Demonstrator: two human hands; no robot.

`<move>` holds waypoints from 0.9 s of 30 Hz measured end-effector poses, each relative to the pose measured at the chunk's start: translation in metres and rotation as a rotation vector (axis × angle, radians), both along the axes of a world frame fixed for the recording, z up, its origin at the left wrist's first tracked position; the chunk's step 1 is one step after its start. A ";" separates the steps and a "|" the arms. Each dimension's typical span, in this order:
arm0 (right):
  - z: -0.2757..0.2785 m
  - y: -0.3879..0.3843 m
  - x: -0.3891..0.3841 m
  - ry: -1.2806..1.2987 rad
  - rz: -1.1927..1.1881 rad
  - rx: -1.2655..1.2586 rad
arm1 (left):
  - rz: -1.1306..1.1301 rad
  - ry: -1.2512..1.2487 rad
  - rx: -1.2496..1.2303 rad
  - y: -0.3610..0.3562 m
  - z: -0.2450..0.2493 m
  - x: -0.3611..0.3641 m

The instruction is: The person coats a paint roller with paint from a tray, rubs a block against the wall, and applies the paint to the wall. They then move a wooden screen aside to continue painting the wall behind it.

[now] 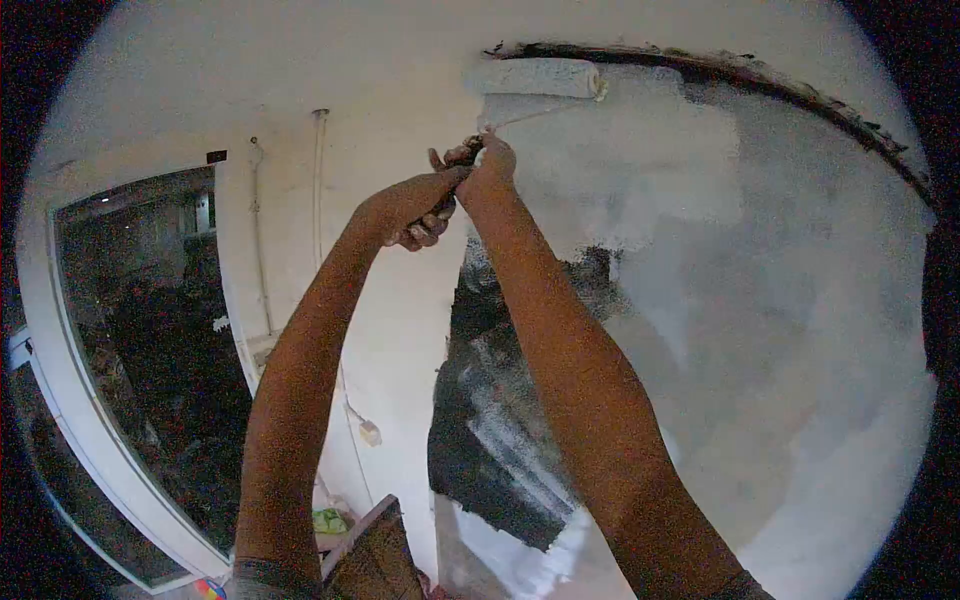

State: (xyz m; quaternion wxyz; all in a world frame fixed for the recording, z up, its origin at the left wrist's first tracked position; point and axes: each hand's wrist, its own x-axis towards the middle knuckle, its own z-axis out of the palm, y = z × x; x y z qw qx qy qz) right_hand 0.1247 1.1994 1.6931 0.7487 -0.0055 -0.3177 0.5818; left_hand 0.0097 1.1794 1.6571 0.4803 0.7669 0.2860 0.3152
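Observation:
A paint roller (540,78) with a white, paint-covered sleeve lies against the upper wall, just below a dark painted edge. Its thin wire frame runs down to a handle that is mostly hidden in my grip. My right hand (490,165) is closed round the handle near the frame. Just below and to the left, my left hand (420,205) has its fingers wrapped round the lower part of the handle. Around the roller the wall (720,230) carries streaky white and grey paint over black.
Bare black paint (475,310) shows behind my right forearm. On the left stands a white-framed window (235,320) with dark glass. Pipes (318,190) run down the wall, and a cable with a white socket (370,433) hangs lower. A brown wooden piece (375,555) stands at the bottom.

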 end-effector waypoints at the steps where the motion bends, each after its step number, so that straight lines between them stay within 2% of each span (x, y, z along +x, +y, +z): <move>1: -0.007 -0.005 -0.001 -0.007 0.022 0.024 | -0.001 0.016 -0.003 0.001 -0.006 0.002; 3: -0.033 -0.016 0.010 -0.030 0.063 0.079 | 0.009 0.038 0.064 -0.012 -0.025 0.006; 5: -0.054 -0.029 0.019 -0.059 0.011 -0.009 | -0.010 0.013 0.016 -0.033 -0.044 0.014; 8: -0.048 -0.023 0.017 -0.062 -0.020 0.002 | -0.013 0.079 0.028 -0.019 -0.040 0.013; 11: -0.005 -0.011 0.012 -0.049 0.026 0.043 | -0.054 0.069 0.031 -0.004 0.005 0.003; 14: 0.025 0.003 0.019 -0.096 0.022 0.093 | -0.213 0.066 -0.019 0.001 0.038 0.004; 17: 0.010 -0.011 0.017 -0.116 -0.025 0.097 | -0.152 0.064 -0.061 0.008 0.022 0.005; 18: -0.006 -0.010 0.016 -0.109 -0.048 0.094 | -0.029 -0.007 0.076 0.001 0.001 0.009; 20: -0.039 -0.014 0.016 -0.125 -0.033 0.084 | -0.052 0.047 0.097 0.007 -0.031 0.007; 21: -0.058 -0.020 0.017 -0.145 0.004 0.072 | -0.019 0.066 0.006 -0.003 -0.044 0.007; 23: -0.067 -0.017 0.020 -0.187 -0.002 0.074 | 0.016 0.024 0.060 -0.003 -0.064 0.012; 25: -0.064 -0.009 0.026 -0.226 -0.095 0.083 | 0.034 0.020 0.043 -0.001 -0.060 0.019; 27: -0.026 -0.009 0.031 -0.189 -0.063 0.050 | 0.064 0.004 0.090 -0.007 -0.026 0.025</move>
